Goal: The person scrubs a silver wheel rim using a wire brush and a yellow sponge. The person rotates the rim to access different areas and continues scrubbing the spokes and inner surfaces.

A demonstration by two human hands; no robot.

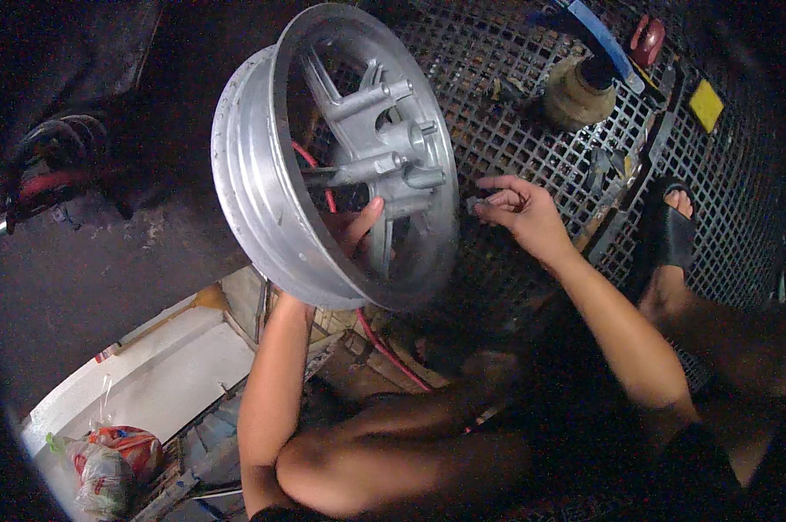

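A bare silver cast wheel rim (358, 139) is held up, tilted, in front of me. My left hand (356, 228) grips it from below, with the thumb showing through the opening between the spokes and the other fingers hidden behind the metal. Just right of the wheel, my right hand (536, 222) pinches a small grey piece (476, 207) between thumb and fingertips; its kind is too small to tell. That hand is apart from the wheel's edge.
Beyond the wheel lies a dark grid mat (489, 96), bearing a round tan container (576, 97), a blue strip-like tool (597, 39), a red object (647, 39) and a yellow pad (706, 106). A red hose (389, 352) runs below the wheel. Plastic bags (110, 470) lie lower left by a white panel (184, 365).
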